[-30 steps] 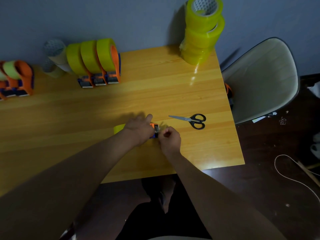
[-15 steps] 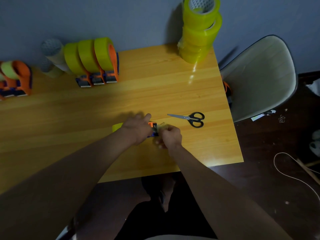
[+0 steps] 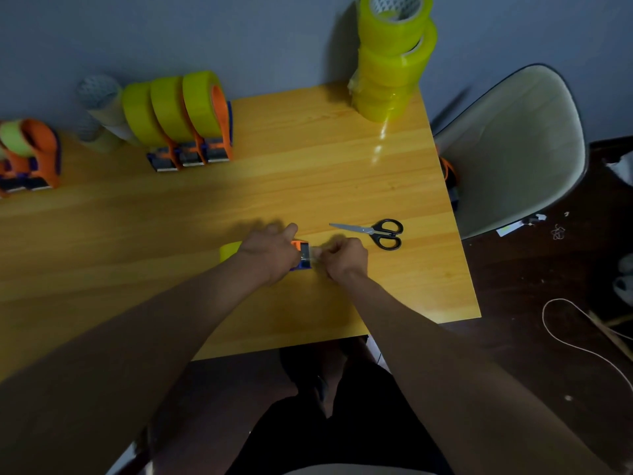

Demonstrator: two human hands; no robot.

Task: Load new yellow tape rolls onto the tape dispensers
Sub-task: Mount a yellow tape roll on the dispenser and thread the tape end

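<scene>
Desk [image 3: 308,173] orange-yellow wood grain; stacked tape rolls [image 3: 394,53] translucent yellow; dispensers [image 3: 191,132] orange and blue; scissors [image 3: 376,231] black handles, grey blades; chair [image 3: 513,149] off-white; wall [image 3: 205,36] grey-blue.

Grey wall [image 3: 171,32]; wooden table [image 3: 308,173]; chair [image 3: 513,149]

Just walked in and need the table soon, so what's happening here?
A person is loading tape dispensers. The left hand holds an orange dispenser down on the table, while the right hand pinches the tape end at its blade. Three loaded dispensers stand at the back, spare yellow rolls are stacked nearby, and scissors lie beside the hands.
</scene>
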